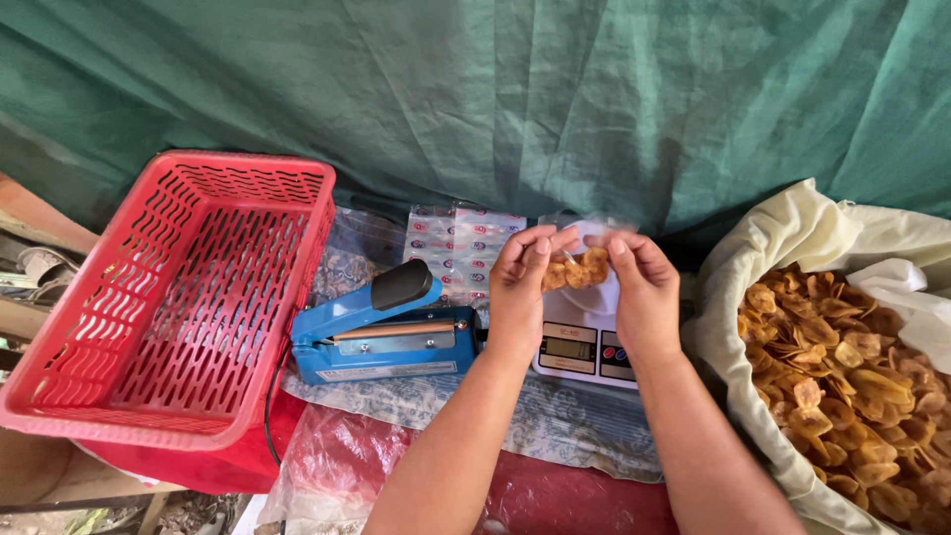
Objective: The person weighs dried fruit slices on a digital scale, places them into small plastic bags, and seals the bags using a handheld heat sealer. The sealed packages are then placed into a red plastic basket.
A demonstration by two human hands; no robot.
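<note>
Above a white scale (584, 349), left hand (520, 287) and right hand (644, 292) pinching a clear, seemingly chip-filled bag (582, 266), blue sealer (381, 337) beside

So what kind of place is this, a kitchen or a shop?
More likely a small home snack-packing station: a blue heat sealer, a digital scale and a cloth-lined sack of fried chips, under a green tarp. Both hands hold a small clear bag of chips.

Red basket (178, 297) sits tilted at left, blue sealer (381, 337) beside it, green tarp (555, 99) hanging behind, packets (456, 248) stacked flat.
</note>
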